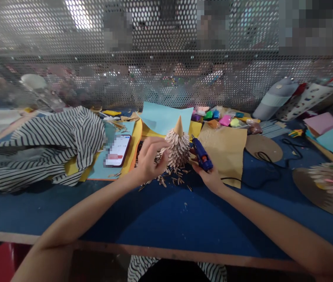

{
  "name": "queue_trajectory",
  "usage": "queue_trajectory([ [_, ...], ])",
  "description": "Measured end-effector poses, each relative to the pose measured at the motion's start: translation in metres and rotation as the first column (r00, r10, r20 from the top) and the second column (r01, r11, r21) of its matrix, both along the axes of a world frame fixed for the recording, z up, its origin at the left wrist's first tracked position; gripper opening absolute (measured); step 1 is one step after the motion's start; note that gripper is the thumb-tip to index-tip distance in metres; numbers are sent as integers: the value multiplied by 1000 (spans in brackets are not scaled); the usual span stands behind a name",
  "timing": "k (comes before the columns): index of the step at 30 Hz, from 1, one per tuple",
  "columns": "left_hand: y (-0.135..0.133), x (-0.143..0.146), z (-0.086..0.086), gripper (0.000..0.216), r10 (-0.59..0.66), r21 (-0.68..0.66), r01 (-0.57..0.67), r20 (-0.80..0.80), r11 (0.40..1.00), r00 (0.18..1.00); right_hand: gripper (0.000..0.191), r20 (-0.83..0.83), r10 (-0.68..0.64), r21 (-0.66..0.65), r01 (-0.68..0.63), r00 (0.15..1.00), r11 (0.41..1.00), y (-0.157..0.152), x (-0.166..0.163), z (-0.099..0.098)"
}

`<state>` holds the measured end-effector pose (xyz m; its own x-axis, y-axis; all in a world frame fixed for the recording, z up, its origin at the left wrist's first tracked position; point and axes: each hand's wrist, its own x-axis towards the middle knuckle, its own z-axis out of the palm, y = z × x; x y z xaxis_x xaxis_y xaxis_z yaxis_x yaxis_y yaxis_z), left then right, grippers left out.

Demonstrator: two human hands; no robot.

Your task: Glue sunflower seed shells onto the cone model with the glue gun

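head view, from where i stand: to the left, a striped cloth (pixel 42 149) lies heaped on the blue tabletop (pixel 166 219), and just right of it a phone (pixel 117 150) rests on orange and blue paper. next along, the left hand (pixel 151 160) is curled closed against the side of a paper cone covered in seed husks (pixel 178 147), held just above a scatter of loose husks (pixel 166 176). the fingers hide part of the cone, so i can't be sure whether they also pinch a single husk. the right hand (pixel 206 176) grasps a blue hot glue gun (pixel 202 154), its tip near the cone and a black cord (pixel 260 172) trailing right, past brown paper (pixel 228 152). a husk-covered cardboard disc (pixel 328 188) sits at the right edge. a snagged cord could jerk the gun, and a tip this near the fingers could burn them.
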<state>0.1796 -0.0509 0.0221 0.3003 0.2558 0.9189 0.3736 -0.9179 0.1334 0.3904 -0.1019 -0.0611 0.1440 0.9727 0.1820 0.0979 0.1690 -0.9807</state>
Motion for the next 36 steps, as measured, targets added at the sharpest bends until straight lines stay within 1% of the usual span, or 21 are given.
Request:
queue_trajectory([
  [1, -7, -2, -4, 21, -8, -49, 4, -79, 999, 997, 42, -3, -10, -3, 10, 1000, 1000, 0, 0, -1],
  [2, -13, -3, -9, 20, -2, -119, -16, -152, 993, 988, 42, -5, -16, -2, 16, 1000, 1000, 0, 0, -1],
  [4, -22, -7, -21, 18, -20, -242, -51, -283, 969, 959, 43, -2, -17, 6, 17, 1000, 1000, 0, -1, -2],
  [5, -26, -9, -27, 15, -17, -273, -81, -339, 959, 941, 43, 4, -16, 8, 16, 1000, 1000, -1, -1, -2],
  [8, -31, -15, -42, 10, 23, -279, -173, -470, 944, 883, 42, 18, -15, 5, 15, 1000, 1000, -1, -1, 0],
  [11, -34, -18, -50, 5, 67, -263, -259, -570, 929, 819, 42, 33, -12, 11, 12, 999, 1000, -1, -2, 2],
  [14, -36, -18, -55, 6, 68, -260, -291, -628, 921, 775, 42, 38, -11, 24, 11, 999, 1000, -1, -2, 2],
  [18, -37, -18, -59, 10, 78, -226, -294, -658, 929, 749, 41, 32, -19, 27, 18, 999, 999, -1, -2, 1],
  [22, -36, -18, -63, 19, 91, -183, -277, -660, 943, 746, 39, 41, -39, 12, 38, 998, 999, -2, -1, -1],
  [25, -36, -18, -65, 20, 83, -189, -264, -646, 946, 759, 38, 41, -41, 19, 41, 998, 999, -2, 0, -2],
  [28, -35, -19, -62, 19, 61, -237, -248, -596, 939, 801, 38, 35, -36, 30, 35, 999, 999, -2, 0, -2],
  [30, -35, -19, -58, 19, 42, -297, -225, -518, 928, 855, 39, 27, -49, 48, 48, 998, 998, -2, -1, -2],
  [32, -35, -19, -53, 19, 4, -418, -184, -397, 890, 918, 40, 19, -71, 76, 69, 997, 995, -2, -2, -3],
  [33, -35, -19, -50, 19, -18, -494, -156, -330, 855, 944, 39, 17, -82, 90, 80, 996, 993, -2, -3, -3],
  [34, -34, -20, -48, 18, -34, -574, -130, -266, 809, 963, 38, 15, -91, 105, 89, 996, 990, -2, -3, -3],
  [36, -33, -21, -45, 17, -38, -723, -92, -162, 685, 986, 35, 4, -104, 136, 102, 995, 985, -3, -4, -4],
])
